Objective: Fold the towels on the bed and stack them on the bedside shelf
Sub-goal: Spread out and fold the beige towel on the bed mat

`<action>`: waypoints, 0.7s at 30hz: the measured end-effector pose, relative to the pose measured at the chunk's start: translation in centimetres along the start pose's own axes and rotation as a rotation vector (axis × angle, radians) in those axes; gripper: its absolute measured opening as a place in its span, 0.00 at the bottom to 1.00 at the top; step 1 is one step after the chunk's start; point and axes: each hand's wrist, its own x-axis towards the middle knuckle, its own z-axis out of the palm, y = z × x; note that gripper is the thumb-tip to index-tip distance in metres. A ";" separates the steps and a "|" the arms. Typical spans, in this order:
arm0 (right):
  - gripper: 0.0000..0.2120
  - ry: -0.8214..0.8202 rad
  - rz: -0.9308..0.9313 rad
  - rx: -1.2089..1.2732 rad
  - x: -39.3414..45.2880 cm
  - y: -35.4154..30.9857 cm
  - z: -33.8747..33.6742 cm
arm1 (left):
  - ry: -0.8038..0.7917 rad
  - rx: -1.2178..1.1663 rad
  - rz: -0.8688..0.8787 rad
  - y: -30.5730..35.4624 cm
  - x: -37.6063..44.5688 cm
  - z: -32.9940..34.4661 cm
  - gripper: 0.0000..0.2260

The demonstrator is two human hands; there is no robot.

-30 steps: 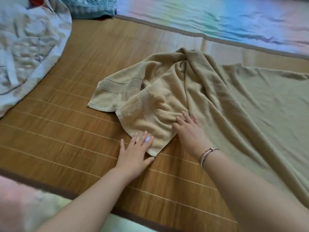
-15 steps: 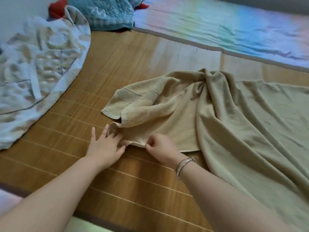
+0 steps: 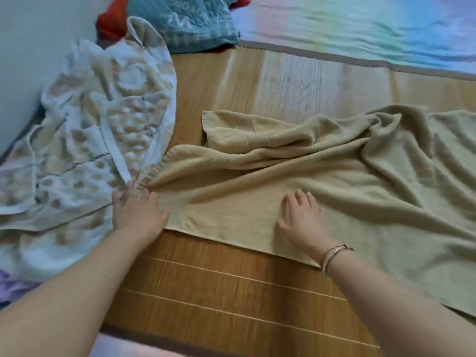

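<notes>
A large beige towel (image 3: 334,181) lies rumpled across the bamboo mat (image 3: 231,279) on the bed, its near-left part spread flat and its far part bunched in folds. My left hand (image 3: 136,212) lies at the towel's near-left corner with fingers straight, pressing the corner where it meets the pale cloth. My right hand (image 3: 301,217) rests flat on the spread part of the towel, fingers straight and slightly apart, a bracelet on its wrist.
A pale blue and cream patterned blanket (image 3: 85,140) is heaped at the left against a white wall (image 3: 33,52). A teal quilted cloth (image 3: 190,21) and something red (image 3: 110,21) lie at the back. A pastel sheet (image 3: 360,27) covers the bed beyond the mat.
The towel's near-left part has been pulled out to the left and laid flat. Both hands went from handling its edge to lying flat on it, farther apart.
</notes>
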 end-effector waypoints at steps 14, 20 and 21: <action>0.44 -0.232 -0.031 -0.079 -4.7 0.8 2.7 | -0.178 -0.337 0.268 6.0 -7.6 5.3 0.30; 0.41 -0.239 -0.068 -0.049 -7.9 0.5 3.0 | -0.218 -0.354 0.218 4.6 -11.5 5.9 0.31; 0.39 -0.204 -0.055 -0.048 -7.9 0.6 2.8 | -0.193 -0.371 0.210 4.5 -11.7 5.6 0.31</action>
